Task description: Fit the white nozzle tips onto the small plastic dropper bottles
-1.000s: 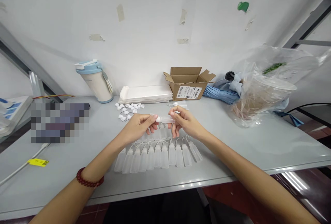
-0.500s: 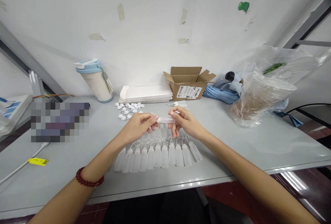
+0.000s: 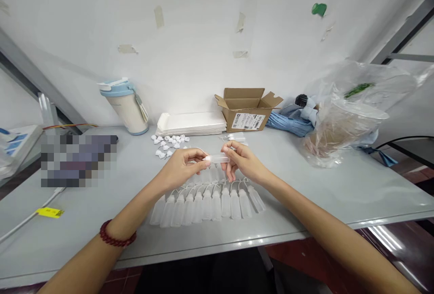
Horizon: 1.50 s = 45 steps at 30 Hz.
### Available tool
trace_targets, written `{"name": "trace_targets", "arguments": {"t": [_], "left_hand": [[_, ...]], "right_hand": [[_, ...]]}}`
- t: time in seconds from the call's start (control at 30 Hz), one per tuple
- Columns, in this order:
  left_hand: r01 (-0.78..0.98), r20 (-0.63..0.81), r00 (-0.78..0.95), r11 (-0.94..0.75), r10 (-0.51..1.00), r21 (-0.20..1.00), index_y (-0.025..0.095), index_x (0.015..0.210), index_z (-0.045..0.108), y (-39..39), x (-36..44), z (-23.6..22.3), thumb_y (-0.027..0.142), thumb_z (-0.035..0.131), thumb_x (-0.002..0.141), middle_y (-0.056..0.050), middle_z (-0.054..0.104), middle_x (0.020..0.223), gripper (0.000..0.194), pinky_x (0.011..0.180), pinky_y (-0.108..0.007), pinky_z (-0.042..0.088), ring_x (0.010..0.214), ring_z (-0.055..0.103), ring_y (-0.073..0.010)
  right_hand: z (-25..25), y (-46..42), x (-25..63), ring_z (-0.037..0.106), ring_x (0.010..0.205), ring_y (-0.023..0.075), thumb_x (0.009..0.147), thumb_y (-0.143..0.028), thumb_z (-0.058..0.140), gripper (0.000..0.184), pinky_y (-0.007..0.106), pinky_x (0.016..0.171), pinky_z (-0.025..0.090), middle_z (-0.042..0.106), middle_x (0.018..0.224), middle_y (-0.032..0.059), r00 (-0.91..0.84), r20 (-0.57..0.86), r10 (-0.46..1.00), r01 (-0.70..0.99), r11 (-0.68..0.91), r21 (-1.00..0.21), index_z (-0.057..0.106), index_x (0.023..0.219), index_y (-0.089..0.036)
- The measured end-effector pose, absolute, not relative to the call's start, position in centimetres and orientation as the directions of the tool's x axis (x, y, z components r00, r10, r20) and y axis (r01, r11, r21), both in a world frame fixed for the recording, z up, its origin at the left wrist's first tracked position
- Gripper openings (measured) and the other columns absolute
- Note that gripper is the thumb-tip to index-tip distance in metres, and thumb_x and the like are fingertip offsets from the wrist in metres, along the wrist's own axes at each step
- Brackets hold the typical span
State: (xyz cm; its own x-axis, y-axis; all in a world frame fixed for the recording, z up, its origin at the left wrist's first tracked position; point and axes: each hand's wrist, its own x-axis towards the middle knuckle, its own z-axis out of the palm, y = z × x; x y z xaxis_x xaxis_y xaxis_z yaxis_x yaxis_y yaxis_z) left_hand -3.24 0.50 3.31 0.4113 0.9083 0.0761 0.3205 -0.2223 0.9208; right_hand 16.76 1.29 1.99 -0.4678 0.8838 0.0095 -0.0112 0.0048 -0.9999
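A small translucent plastic bottle (image 3: 217, 158) lies sideways between my two hands, above the table. My left hand (image 3: 185, 166) pinches its white cap end with thumb and fingers. At the other end, my right hand (image 3: 241, 160) grips the bottle's body near the base, its lower fingers curled beneath. Below them stretches a row of similar bottles (image 3: 206, 206) with thin curved white tubes at their tops. Behind that row, more bottles (image 3: 203, 175) are partly hidden by my hands. Loose white caps (image 3: 174, 140) are scattered beyond my left hand.
Along the wall stand a tumbler (image 3: 125, 106), a stack of white boxes (image 3: 191, 123) and an open cardboard box (image 3: 246, 115). A few bottles (image 3: 235, 137) lie before it. A plastic bag (image 3: 342, 126) sits right; a blurred dark object (image 3: 79, 160) and cable lie left.
My left fingers have shifted slightly at the cap end, with the lower fingers more tucked in. The bottle stays nearly in place, and my right hand has barely moved.
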Motion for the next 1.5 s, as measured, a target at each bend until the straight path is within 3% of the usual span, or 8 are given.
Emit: {"name": "trace_targets", "arguments": {"t": [0.27, 0.37, 0.5, 0.63, 0.87, 1.1, 1.27, 1.5], "left_hand": [[0.357, -0.016, 0.427, -0.152, 0.904, 0.922, 0.014, 0.066, 0.064, 0.7, -3.3, 3.1, 0.045, 0.052, 0.084, -0.004, 0.066, 0.071, 0.038, 0.057, -0.025, 0.049, 0.057, 0.058, -0.0119], [0.319, -0.001, 0.383, -0.131, 0.924, 0.939, 0.014, 0.065, 0.063, 0.9, -3.4, 2.9, 0.045, 0.054, 0.083, -0.003, 0.064, 0.068, 0.037, 0.057, -0.024, 0.048, 0.056, 0.057, -0.0109], [0.239, -0.022, 0.331, -0.062, 0.943, 0.969, 0.013, 0.067, 0.064, 1.2, -3.6, 2.5, 0.045, 0.056, 0.082, -0.003, 0.063, 0.069, 0.036, 0.055, -0.025, 0.047, 0.056, 0.056, -0.0112], [0.220, -0.009, 0.352, -0.074, 0.936, 0.973, 0.014, 0.066, 0.064, 1.1, -3.7, 2.6, 0.043, 0.058, 0.081, -0.002, 0.062, 0.067, 0.034, 0.057, -0.025, 0.047, 0.056, 0.055, -0.0109], [0.281, 0.060, 0.386, -0.180, 0.921, 0.943, 0.016, 0.080, 0.068, 0.6, -3.9, 3.6, 0.034, 0.066, 0.075, 0.000, 0.061, 0.066, 0.019, 0.061, -0.024, 0.047, 0.060, 0.055, -0.0116], [0.229, -0.013, 0.398, -0.086, 0.917, 0.970, 0.014, 0.071, 0.066, 0.9, -3.6, 2.9, 0.049, 0.052, 0.084, -0.005, 0.063, 0.073, 0.040, 0.054, -0.026, 0.051, 0.063, 0.059, -0.0148], [0.249, -0.055, 0.388, -0.047, 0.920, 0.967, 0.013, 0.071, 0.066, 1.0, -3.7, 2.6, 0.050, 0.054, 0.083, -0.003, 0.061, 0.064, 0.040, 0.053, -0.025, 0.049, 0.054, 0.057, -0.0123], [0.357, 0.086, 0.407, -0.245, 0.909, 0.901, 0.015, 0.074, 0.064, 0.4, -3.6, 3.4, 0.041, 0.057, 0.082, -0.001, 0.061, 0.066, 0.028, 0.062, -0.025, 0.047, 0.061, 0.057, -0.0128]], "right_hand": [[2.0, 1.3, 16.6, 0.056, 0.037, 0.0105, 0.083, -0.052, 0.049, 0.032, 0.020, 0.036, 0.041, 0.059, 0.056, -0.0060, -0.456, 0.028, 0.889, 0.009, 0.036, -0.999, 0.038, 0.087, -0.022], [1.5, 1.4, 16.8, 0.057, 0.045, 0.0098, 0.083, -0.048, 0.054, 0.031, 0.020, 0.040, 0.042, 0.059, 0.065, -0.0038, -0.388, 0.136, 0.911, 0.082, 0.182, -0.980, 0.043, 0.091, -0.021], [0.9, 1.5, 17.0, 0.057, 0.054, 0.0094, 0.081, -0.036, 0.060, 0.027, 0.023, 0.052, 0.045, 0.056, 0.072, -0.0017, -0.343, 0.325, 0.881, 0.275, 0.425, -0.862, 0.055, 0.101, -0.018], [0.9, 1.3, 17.0, 0.054, 0.054, 0.0095, 0.085, -0.029, 0.055, 0.021, 0.024, 0.053, 0.043, 0.056, 0.069, 0.0001, -0.359, 0.414, 0.836, 0.369, 0.535, -0.760, 0.063, 0.099, -0.015], [1.1, 1.0, 16.9, 0.046, 0.051, 0.0088, 0.087, -0.029, 0.051, 0.021, 0.022, 0.051, 0.038, 0.052, 0.058, -0.0019, -0.363, 0.386, 0.848, 0.341, 0.507, -0.792, 0.065, 0.086, -0.014], [1.3, 1.1, 17.0, 0.048, 0.054, 0.0092, 0.087, -0.027, 0.051, 0.019, 0.022, 0.053, 0.040, 0.053, 0.063, -0.0008, -0.352, 0.407, 0.843, 0.307, 0.515, -0.800, 0.065, 0.091, -0.014], [1.2, 1.1, 17.0, 0.049, 0.054, 0.0094, 0.086, -0.028, 0.052, 0.020, 0.023, 0.053, 0.040, 0.054, 0.064, -0.0004, -0.351, 0.423, 0.836, 0.307, 0.529, -0.791, 0.065, 0.093, -0.014], [1.3, 1.0, 17.0, 0.044, 0.050, 0.0089, 0.085, -0.030, 0.051, 0.021, 0.022, 0.050, 0.036, 0.050, 0.058, -0.0020, -0.338, 0.373, 0.864, 0.313, 0.477, -0.821, 0.065, 0.085, -0.014]]}}
